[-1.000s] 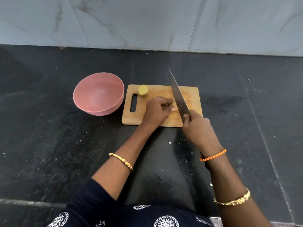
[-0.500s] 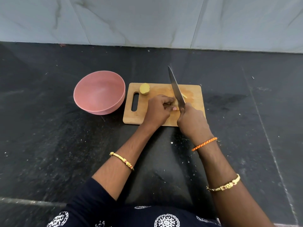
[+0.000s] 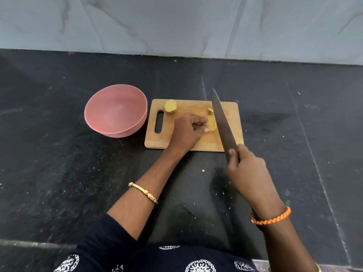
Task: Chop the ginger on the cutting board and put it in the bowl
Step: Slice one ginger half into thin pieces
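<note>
A wooden cutting board [image 3: 231, 112] lies on the black counter, its handle slot to the left. My left hand [image 3: 186, 132] pinches a yellow ginger piece [image 3: 212, 124] against the middle of the board. A second ginger chunk [image 3: 170, 106] sits at the board's far left corner, and a thin slice [image 3: 210, 109] lies beside the blade. My right hand [image 3: 249, 171] grips the handle of a large knife [image 3: 223, 120]; the blade runs just right of the held ginger, tip pointing away. A pink bowl [image 3: 115, 110] stands left of the board, with nothing visible inside.
The black stone counter [image 3: 78, 173] stretches widely on both sides, speckled with small white crumbs. A grey marble wall [image 3: 176, 24] closes off the back. The counter's front edge runs just before my dark patterned clothing.
My right hand has drawn back toward me, off the board's front edge, sliding the knife blade along the ginger. A thin slice now shows beside the blade. My left hand stays on the ginger.
</note>
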`<state>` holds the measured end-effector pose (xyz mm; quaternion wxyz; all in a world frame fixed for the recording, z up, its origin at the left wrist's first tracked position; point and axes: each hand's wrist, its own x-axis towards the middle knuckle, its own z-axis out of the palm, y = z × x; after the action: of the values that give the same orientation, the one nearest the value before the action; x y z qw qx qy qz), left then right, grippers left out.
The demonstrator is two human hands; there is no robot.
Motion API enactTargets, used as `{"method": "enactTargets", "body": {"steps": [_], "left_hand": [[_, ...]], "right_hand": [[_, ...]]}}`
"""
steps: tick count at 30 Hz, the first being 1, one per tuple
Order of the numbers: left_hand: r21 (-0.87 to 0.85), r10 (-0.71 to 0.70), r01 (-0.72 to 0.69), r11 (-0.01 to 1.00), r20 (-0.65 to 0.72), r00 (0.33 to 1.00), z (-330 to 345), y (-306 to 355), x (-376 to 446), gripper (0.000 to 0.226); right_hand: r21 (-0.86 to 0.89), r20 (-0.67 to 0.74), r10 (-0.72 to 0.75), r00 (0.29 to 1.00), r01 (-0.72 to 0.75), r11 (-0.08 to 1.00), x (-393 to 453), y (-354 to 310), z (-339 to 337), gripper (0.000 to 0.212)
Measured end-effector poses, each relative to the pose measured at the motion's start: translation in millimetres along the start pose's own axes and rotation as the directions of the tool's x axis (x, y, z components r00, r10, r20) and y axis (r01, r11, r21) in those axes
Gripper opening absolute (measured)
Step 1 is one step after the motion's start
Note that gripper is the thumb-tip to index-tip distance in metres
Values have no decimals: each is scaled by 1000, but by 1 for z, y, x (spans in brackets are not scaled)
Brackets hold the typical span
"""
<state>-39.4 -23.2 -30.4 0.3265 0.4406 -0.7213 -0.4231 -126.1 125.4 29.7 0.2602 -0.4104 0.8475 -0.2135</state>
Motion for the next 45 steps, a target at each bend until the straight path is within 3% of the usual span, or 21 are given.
{"method": "enactTargets", "body": {"steps": [3,11,20,37,45], "left_hand": [[-1,6,-6,1000,-3,1000,0,0,-1,35],[-6,12,-13,1000,-16,1000,0,-1,-1,33],[-21,4,-5,1000,-16,1000,0,-2,0,31],[-7,-6,6,1000,-43,999,-1,-4,2,28],[-39,4,-7,999,-68,998,-2,-6,1,25]], "right_hand": [[-14,-45,-49,998,48,999,18,-8,3,22],[-53,23,-37,999,38,998,40,-11,15,21],[-53,-1,-79,997,79,995,41,-11,16,21],[-120,11,-67,998,67,991,59,-22,25,22],[-156,92,-13,996,28,987,58,-22,33,16]]}}
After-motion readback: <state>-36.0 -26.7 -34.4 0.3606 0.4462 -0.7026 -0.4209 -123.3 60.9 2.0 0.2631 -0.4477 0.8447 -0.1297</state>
